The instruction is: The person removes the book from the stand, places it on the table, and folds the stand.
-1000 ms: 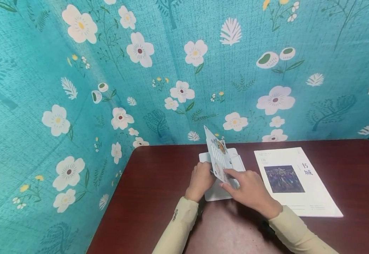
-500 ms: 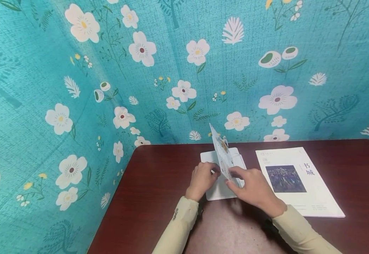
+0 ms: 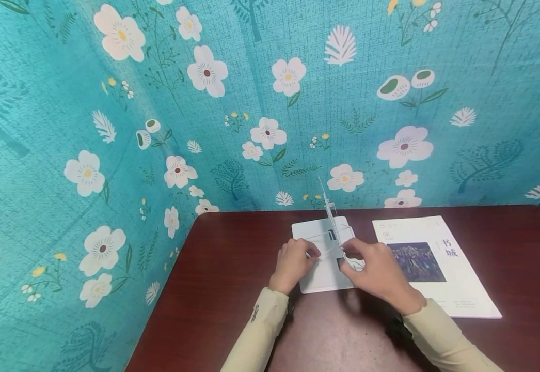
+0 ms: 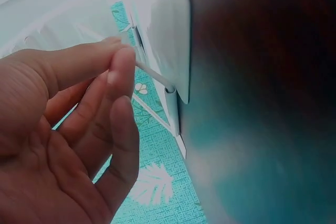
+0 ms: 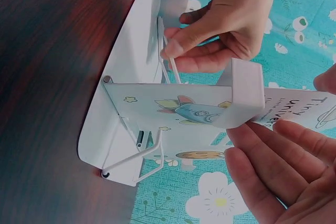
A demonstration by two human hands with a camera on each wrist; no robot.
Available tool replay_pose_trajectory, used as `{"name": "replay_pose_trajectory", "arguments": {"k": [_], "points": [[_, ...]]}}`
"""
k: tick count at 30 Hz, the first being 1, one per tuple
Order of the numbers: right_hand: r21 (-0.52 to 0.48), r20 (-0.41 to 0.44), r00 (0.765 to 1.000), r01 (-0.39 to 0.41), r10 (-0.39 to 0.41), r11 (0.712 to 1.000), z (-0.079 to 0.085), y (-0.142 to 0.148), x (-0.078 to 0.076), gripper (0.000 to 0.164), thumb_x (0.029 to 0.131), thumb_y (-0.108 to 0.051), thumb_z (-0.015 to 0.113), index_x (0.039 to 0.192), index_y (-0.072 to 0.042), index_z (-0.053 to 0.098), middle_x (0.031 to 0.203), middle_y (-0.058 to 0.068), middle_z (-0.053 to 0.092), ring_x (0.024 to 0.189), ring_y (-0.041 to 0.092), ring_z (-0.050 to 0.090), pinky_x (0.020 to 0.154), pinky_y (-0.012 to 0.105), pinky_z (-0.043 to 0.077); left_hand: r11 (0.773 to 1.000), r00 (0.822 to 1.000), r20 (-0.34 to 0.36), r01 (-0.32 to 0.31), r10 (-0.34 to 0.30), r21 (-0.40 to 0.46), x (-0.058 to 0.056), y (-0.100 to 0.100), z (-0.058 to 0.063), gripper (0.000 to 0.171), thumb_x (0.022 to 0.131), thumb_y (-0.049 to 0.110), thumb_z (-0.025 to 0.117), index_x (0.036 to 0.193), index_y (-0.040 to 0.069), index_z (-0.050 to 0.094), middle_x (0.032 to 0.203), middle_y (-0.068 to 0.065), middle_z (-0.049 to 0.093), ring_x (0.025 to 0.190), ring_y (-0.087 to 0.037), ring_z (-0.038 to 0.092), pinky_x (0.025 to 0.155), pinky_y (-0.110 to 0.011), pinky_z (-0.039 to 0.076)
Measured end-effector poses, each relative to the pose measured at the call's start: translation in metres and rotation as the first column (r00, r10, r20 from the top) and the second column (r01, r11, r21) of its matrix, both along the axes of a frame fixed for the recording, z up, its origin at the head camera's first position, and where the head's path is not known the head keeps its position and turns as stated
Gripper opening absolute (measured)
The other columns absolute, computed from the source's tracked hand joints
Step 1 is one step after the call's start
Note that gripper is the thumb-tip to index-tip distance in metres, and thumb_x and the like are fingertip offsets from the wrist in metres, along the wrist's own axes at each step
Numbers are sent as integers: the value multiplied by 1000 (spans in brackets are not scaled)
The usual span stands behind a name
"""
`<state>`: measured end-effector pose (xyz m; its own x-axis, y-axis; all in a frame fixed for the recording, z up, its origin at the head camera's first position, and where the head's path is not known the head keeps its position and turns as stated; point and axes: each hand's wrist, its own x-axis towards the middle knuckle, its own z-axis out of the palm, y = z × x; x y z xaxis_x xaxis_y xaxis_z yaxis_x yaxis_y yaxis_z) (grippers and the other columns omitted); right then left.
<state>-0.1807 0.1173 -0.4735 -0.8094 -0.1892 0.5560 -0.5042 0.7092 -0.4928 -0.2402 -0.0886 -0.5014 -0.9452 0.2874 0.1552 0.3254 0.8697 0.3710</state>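
Note:
A pale folding book stand stands partly unfolded, its base plate (image 3: 323, 281) on the table. Its printed panel (image 5: 194, 98), lettered "Tiny universe", rises from the base and appears nearly edge-on in the head view. My right hand (image 3: 379, 268) grips the panel near its lower lip (image 5: 248, 90), thumb on one face and fingers on the other. Behind the panel, my left hand (image 3: 294, 263) pinches a thin white wire support (image 4: 155, 74) between thumb and fingertips. Another bent wire arm (image 5: 136, 156) sticks out from the panel's printed side.
On the right of the dark red table (image 3: 233, 274) lies a white magazine (image 3: 456, 279) with a dark picture on its cover. A turquoise flowered cloth (image 3: 251, 103) hangs behind and along the left of the table.
My right hand has swung the panel rightward, from showing its printed face to nearly edge-on. My left hand, earlier partly behind the panel, now shows apart from it, with the wire in its fingers.

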Motion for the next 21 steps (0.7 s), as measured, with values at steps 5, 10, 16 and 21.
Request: {"name": "replay_pose_trajectory", "arguments": {"k": [5,10,16,21], "points": [[-2,8,1000,3,-3,1000,1,1,0,18,76,-14,77,93,-10,76,82,8,81,77,25,80,68,43,62,999,1000,12,-17,17,-33,-1,-1,-1,7,85,19,84,89,24,85,85,7,81,78,-14,74,59,-25,52],[11,10,1000,8,-9,1000,-2,2,-1,19,77,-15,77,94,-8,76,82,9,81,75,26,79,67,43,61,998,999,18,-31,32,-59,2,-3,1,8,83,17,85,86,24,85,82,6,80,75,-13,72,60,-25,52],[11,7,1000,6,-6,1000,-2,2,-1,19,76,-15,77,94,-9,75,80,8,80,70,24,77,64,39,59,998,1000,20,-23,24,-61,3,-6,3,7,81,16,87,83,22,85,77,6,79,72,-13,70,61,-25,52],[-21,43,999,-28,29,999,-1,2,-1,18,78,-13,77,95,-8,74,81,10,80,72,22,79,64,42,62,998,1000,10,-11,11,-58,3,-8,5,7,81,14,86,81,22,84,77,6,79,72,-13,71,61,-24,53]]}}
